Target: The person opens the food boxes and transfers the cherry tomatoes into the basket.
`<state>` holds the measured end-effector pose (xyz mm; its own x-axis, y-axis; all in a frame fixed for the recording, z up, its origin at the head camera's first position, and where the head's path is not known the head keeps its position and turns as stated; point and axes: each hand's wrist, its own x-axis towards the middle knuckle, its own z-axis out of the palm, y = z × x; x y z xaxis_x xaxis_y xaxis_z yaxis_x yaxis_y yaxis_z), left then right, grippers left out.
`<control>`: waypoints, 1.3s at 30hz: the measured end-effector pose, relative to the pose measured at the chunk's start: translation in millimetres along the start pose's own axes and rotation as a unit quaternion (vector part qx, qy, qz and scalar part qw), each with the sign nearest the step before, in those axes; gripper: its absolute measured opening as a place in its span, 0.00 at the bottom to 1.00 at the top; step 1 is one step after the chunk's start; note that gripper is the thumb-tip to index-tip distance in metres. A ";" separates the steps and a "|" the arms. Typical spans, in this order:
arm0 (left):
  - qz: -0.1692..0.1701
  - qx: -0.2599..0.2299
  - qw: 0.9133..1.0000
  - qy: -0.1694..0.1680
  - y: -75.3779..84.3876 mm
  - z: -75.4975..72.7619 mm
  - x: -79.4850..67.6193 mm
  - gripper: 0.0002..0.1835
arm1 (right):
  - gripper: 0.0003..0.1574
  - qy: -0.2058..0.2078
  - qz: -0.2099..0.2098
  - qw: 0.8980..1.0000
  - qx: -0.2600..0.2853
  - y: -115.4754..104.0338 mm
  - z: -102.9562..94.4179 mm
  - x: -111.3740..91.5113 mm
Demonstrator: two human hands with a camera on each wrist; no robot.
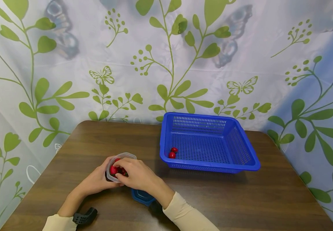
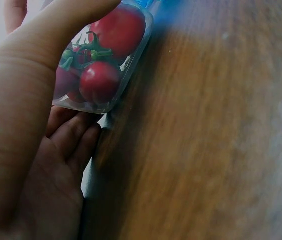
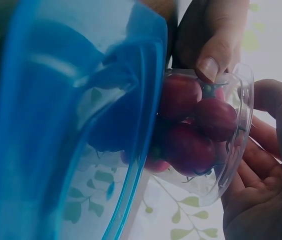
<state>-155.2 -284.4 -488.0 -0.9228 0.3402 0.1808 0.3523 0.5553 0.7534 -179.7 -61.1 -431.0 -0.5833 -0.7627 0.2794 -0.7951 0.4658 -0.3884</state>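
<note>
My left hand (image 1: 98, 179) grips a clear plastic tub (image 1: 129, 156) from its left side, above the wooden table. Red cherry tomatoes (image 2: 101, 81) with green stems fill the tub, showing through its wall in both wrist views. Over the tub's mouth, my right hand (image 1: 137, 173) dips its curled fingers and thumb inside, around a red tomato (image 1: 113, 170). The exact contact of the fingertips is partly hidden. A translucent blue container (image 1: 142, 197) lies on the table below my right forearm; it looms large in the right wrist view.
A blue perforated basket (image 1: 209, 165) stands at the back right of the table (image 1: 227, 199), with two tomatoes (image 1: 172, 155) in its left front corner. A black wrist device (image 1: 85, 216) sits on my left wrist. Behind the table hangs a leaf-patterned curtain (image 1: 126, 64).
</note>
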 end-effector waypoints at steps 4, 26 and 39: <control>0.003 0.001 1.000 0.000 -0.3 0.0 0.4 0.50 | 0.19 -0.004 0.006 1.000 0.010 0.3 0.4 0.7; 0.009 -0.015 1.000 -0.004 -3.2 0.5 0.3 0.49 | 0.18 -0.031 -0.009 0.999 -0.031 -0.6 0.9 1.7; 0.011 -0.018 1.000 -0.003 -0.8 1.0 0.5 0.50 | 0.18 -0.029 -0.030 0.998 -0.039 1.5 3.6 1.1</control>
<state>-155.8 -283.9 -489.1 -0.9142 0.3563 0.1932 0.3660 0.5206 0.7714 -180.9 -62.8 -434.4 -0.5257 -0.8135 0.2488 -0.8401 0.4506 -0.3020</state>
